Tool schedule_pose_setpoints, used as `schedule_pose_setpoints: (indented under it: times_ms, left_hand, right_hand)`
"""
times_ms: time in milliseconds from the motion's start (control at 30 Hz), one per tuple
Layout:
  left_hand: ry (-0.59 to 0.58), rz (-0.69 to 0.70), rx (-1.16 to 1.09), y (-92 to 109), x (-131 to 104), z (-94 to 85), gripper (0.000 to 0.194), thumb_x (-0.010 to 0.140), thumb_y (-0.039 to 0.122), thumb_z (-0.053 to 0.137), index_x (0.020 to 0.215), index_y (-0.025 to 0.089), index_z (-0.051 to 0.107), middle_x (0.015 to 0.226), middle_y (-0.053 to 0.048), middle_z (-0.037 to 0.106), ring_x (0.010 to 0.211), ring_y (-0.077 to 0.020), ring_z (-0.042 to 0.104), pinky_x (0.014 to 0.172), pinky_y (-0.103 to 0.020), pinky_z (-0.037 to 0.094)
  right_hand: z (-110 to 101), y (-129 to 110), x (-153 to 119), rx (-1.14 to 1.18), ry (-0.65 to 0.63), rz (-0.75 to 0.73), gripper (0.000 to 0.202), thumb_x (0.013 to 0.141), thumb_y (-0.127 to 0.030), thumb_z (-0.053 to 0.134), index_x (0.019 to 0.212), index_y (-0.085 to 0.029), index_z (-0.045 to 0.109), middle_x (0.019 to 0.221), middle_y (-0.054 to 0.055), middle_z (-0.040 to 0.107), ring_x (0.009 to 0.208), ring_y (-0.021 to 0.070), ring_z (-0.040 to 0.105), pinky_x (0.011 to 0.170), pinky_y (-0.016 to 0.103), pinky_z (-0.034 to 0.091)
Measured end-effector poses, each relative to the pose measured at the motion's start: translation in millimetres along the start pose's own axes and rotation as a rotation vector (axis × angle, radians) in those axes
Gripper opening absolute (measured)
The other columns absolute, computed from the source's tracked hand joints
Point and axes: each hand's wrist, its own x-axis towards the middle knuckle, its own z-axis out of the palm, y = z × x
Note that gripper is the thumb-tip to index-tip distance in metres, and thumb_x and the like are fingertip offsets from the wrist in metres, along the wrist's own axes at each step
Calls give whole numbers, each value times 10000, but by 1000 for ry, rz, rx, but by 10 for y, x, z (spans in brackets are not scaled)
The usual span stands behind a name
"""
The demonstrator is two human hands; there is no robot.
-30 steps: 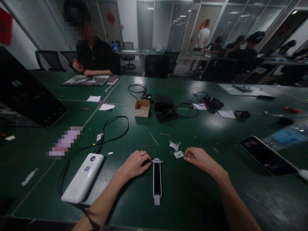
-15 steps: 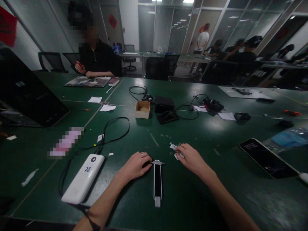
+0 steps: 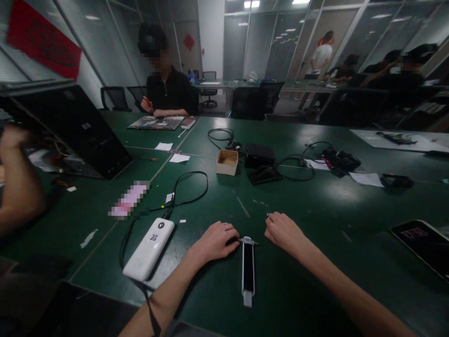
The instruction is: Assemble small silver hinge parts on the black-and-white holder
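My left hand [image 3: 220, 241] rests on the table with thumb and fingers closed at the left end of a thin metal rod [image 3: 253, 242]. That rod crosses the top of a narrow black strap-like piece [image 3: 248, 267] with white edges and a pale tab at its lower end, lying flat in front of me. To its right, my right hand [image 3: 285, 232] is closed low over the table. A tiny shiny bit [image 3: 268, 215] shows at its fingertips; whatever else the fingers hold is hidden.
Left stands a white power bank [image 3: 149, 250] marked 28, with a looping black cable [image 3: 191, 203]. A small open box [image 3: 227, 164] and black devices lie ahead; a phone [image 3: 423, 243] is right. At far left, another person's arm [image 3: 21, 187] is beside a tilted computer case [image 3: 77, 126].
The view has swung left. My right hand has closed, and the small white pieces at its fingers no longer show. Another person's arm has come into view at the computer case.
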Motion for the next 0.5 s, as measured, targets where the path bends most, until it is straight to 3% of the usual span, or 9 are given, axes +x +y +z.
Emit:
schedule_pose_setpoints:
  times_ms: [133,267,367,500]
  left_hand:
    - [187,4,-61,36,-15,-23,162,827,273,595,960,182,611,922,-39,648,867,-187,594,756,-306,406]
    - [418,87,-104,64,1,64,214,881,332,559,1007,164,604,916,-57,663,836,-173,608,738,-297,421]
    - [466,172,-85,66,16,147,184,924,320,517,959,164,607,862,-41,676,776,-150,614,678,-276,414]
    - [496,169,-50,64,16,167,168,937,288,498,926,164,612,843,-38,680,759,-142,617,661,-275,408]
  right_hand:
    - [6,-64,-12,160,151,17,176,844,-137,496,821,-99,666,826,118,628,773,220,575,694,336,456]
    - [-61,-318,-66,571,309,2,121,821,-148,521,765,-152,628,770,48,601,710,160,554,641,276,448]
    - [-99,-485,-95,774,329,-1,123,817,-165,527,733,-166,617,714,18,581,651,137,536,584,251,432]
    - [-69,-535,-105,821,357,-8,147,826,-182,510,736,-174,625,697,13,576,630,133,527,566,253,427]
